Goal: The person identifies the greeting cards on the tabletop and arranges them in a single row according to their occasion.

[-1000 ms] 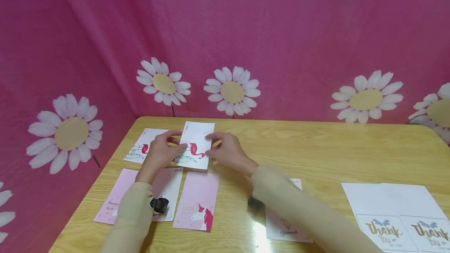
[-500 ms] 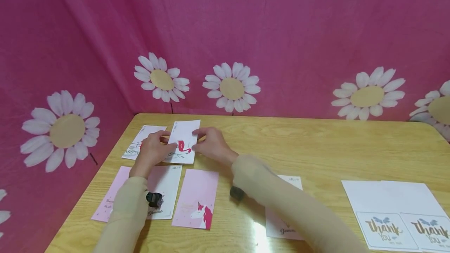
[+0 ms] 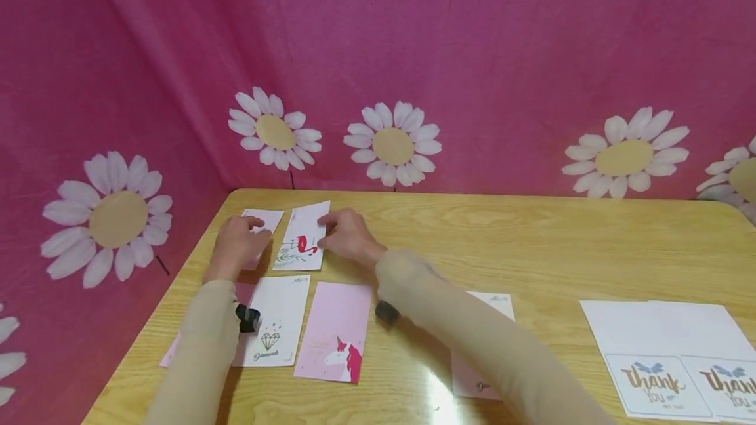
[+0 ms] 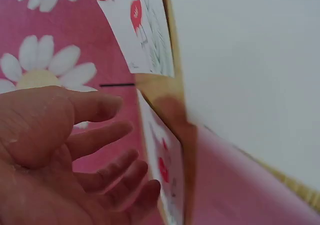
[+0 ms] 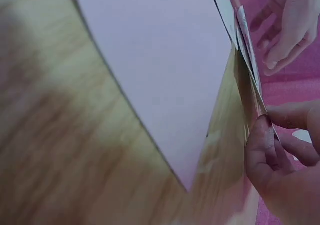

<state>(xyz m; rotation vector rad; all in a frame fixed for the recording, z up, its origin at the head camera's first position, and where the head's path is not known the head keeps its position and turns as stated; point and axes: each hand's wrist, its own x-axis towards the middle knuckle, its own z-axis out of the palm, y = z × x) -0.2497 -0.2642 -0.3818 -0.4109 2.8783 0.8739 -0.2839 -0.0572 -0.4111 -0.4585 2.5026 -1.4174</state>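
Observation:
My right hand [image 3: 352,238] pinches the right edge of a white flamingo card [image 3: 306,225] at the back left of the table; thumb and fingers meet at that edge in the right wrist view. To the left, my left hand [image 3: 232,248] is raised over a second flamingo card [image 3: 268,217], covering much of it. Its fingers [image 4: 107,177] are loosely bent with nothing between them in the left wrist view. Below the hands lie a diamond card [image 3: 280,307] and a pink unicorn card [image 3: 336,313]. Another pink card [image 3: 171,353] is mostly hidden by the left sleeve.
A second diamond card [image 3: 490,307] lies partly under the right forearm. Two "Thank You" cards [image 3: 658,330] are side by side at the right of the wooden table [image 3: 531,241]. A pink curtain with daisies [image 3: 472,71] hangs behind the table's back edge.
The flamingo card has moved left and down beside the other flamingo card. My left hand has let go of its left edge and shifted left; my right hand still pinches it.

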